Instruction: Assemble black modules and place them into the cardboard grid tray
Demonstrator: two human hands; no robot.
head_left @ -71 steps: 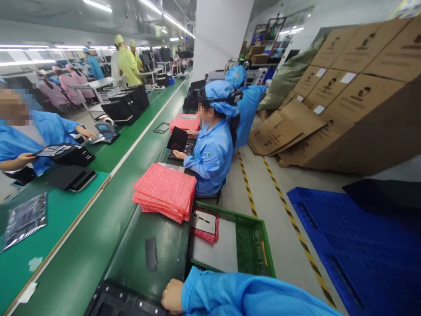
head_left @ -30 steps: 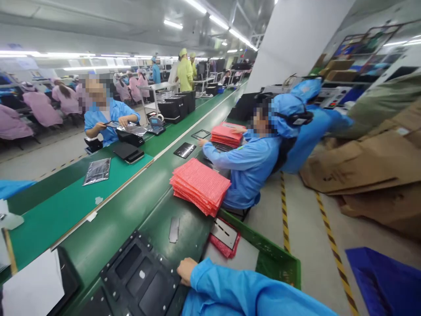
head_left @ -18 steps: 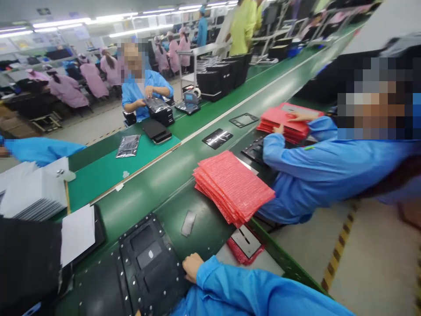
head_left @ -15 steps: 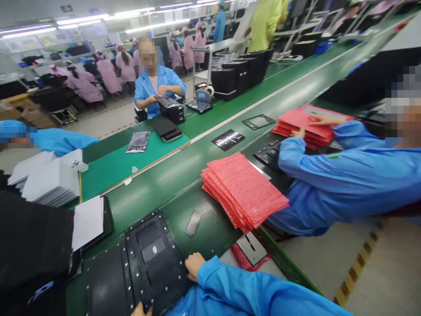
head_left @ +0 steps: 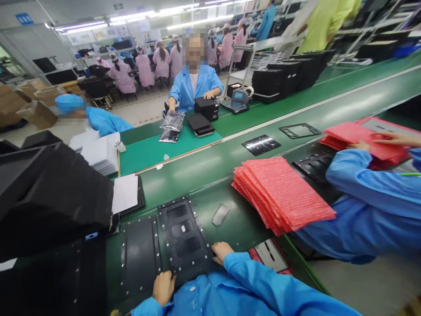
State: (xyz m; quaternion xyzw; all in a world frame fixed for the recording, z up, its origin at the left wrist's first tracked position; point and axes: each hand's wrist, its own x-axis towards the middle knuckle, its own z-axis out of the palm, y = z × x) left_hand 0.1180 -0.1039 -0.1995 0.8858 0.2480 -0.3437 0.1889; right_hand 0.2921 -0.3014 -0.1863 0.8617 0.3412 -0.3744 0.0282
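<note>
A black panel (head_left: 199, 259) with rectangular recesses and pale round dots along its edges lies before me on the green bench. My left hand (head_left: 163, 287) is closed at its near left corner, fingers curled. My right hand (head_left: 222, 252) closes on the panel's right edge near the near corner. Both fingertips are partly hidden. Beside it on the left lies another black panel (head_left: 140, 254), plainer and also dotted along its edges. A small grey plate (head_left: 220, 214) rests on the bench past my right hand.
Red bubble-wrap sleeves (head_left: 286, 188) are stacked to the right, beside a co-worker's blue sleeve (head_left: 378, 197). A big black box (head_left: 49, 193) stands on the left. White sheets (head_left: 125, 193) lie on a dark slab. Across the bench, another person (head_left: 195, 83) handles silvery bags (head_left: 171, 125).
My view has swung left and up, so the bench appears further right. My left hand shows more fully at the panel. The person opposite has moved a silvery bag onto the green mat.
</note>
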